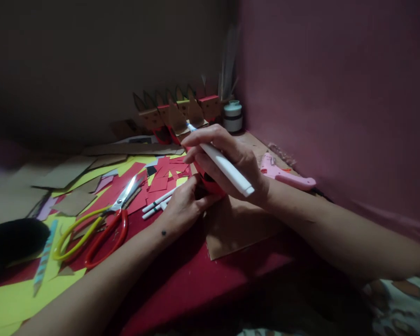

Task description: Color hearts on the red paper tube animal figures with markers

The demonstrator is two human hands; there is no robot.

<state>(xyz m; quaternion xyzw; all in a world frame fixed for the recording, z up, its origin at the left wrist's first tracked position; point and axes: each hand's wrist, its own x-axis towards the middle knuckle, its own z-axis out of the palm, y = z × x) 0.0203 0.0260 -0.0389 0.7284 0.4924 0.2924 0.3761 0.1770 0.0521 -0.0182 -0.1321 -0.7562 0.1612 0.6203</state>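
Note:
My right hand [238, 163] is closed around a white marker [227, 169]. The marker's blue tip points up and left, at or close to the brown cardboard ears of a red paper figure [215, 187]; I cannot tell whether it touches. My left hand [184, 205] grips the lower part of this figure, fingers curled round its side. Most of the figure's front is hidden behind my right hand. Below both hands lies a piece of brown cardboard [238, 224]. More white markers [157, 204] lie beside my left wrist.
Scissors [121, 205] with one yellow and one red handle lie left, among red and yellow paper scraps [161, 175]. A striped pencil [45, 261] lies near a black object [17, 240]. Several eared figures [152, 119] stand behind, beside a white jar [233, 116]. A pink glue gun [287, 176] rests right.

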